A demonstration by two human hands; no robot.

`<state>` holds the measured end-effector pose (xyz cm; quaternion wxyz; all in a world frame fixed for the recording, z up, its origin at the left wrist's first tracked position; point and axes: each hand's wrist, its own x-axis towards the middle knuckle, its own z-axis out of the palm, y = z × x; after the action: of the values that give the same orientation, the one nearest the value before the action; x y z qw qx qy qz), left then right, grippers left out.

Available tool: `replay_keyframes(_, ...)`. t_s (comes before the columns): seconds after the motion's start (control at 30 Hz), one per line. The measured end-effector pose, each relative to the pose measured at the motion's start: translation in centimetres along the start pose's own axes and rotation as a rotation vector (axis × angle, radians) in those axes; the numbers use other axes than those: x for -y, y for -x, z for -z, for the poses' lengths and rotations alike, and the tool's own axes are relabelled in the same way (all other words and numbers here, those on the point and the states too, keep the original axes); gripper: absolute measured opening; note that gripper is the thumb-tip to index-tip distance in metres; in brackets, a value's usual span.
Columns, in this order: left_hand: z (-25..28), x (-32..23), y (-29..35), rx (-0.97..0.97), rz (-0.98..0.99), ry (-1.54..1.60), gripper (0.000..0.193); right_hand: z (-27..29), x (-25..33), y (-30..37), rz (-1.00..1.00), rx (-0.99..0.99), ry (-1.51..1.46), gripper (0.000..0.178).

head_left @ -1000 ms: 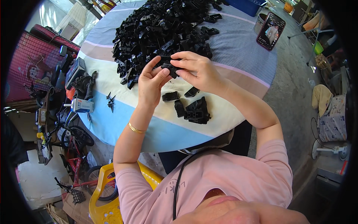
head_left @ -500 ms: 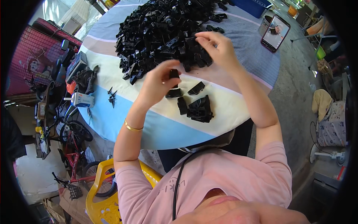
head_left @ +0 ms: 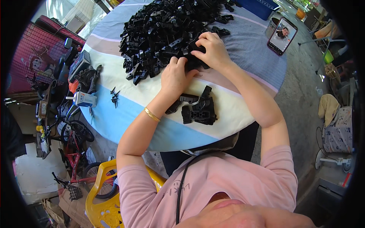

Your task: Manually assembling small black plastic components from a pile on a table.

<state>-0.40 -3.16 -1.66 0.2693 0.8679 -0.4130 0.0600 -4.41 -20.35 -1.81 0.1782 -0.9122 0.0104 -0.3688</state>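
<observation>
A large heap of small black plastic parts (head_left: 159, 34) covers the far middle of the round table. My right hand (head_left: 215, 51) is at the heap's near right side, thumb and fingers closed around a black plastic part. Beside it, at the heap's front edge, my left hand (head_left: 175, 78) reaches in with its thumb spread from the fingers; the fingertips are partly hidden among the parts. Nearer me, a small stack of black parts (head_left: 203, 114) stands on the cloth. Several loose black parts (head_left: 189, 98) lie next to it, one partly behind my left wrist.
A phone (head_left: 282, 36) leans against a metal cup (head_left: 271, 26) at the right, near a blue basket (head_left: 260, 8). On the left lie thin dark pieces (head_left: 114, 97), a small white-and-blue box (head_left: 85, 99) and dark gloves (head_left: 89, 79). A yellow chair (head_left: 99, 190) is beside me.
My left hand has moved away to the heap's edge, and the black part it held appears set down by the stack. My right hand has come down and closer to my left.
</observation>
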Motion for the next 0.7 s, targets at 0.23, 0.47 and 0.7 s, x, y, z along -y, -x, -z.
replay_keyframes(0.23, 0.3, 1.7, 0.9, -0.023, -0.053, 0.259, 0.033, 2.1, 0.6, -0.5, 0.014, -0.136, -0.218, 0.021)
replay_keyframes(0.47, 3.0, 1.1, 0.8, 0.261, 0.412, 1.201, 0.033, 3.2, 1.3, -0.5, -0.31, 0.047, -0.571, 0.021)
replay_keyframes(0.7, 3.0, 1.2, 1.1, 0.251, 0.501, 1.484, 0.047, 3.7, 6.1, 0.7, -0.499, 0.276, -1.244, 0.035)
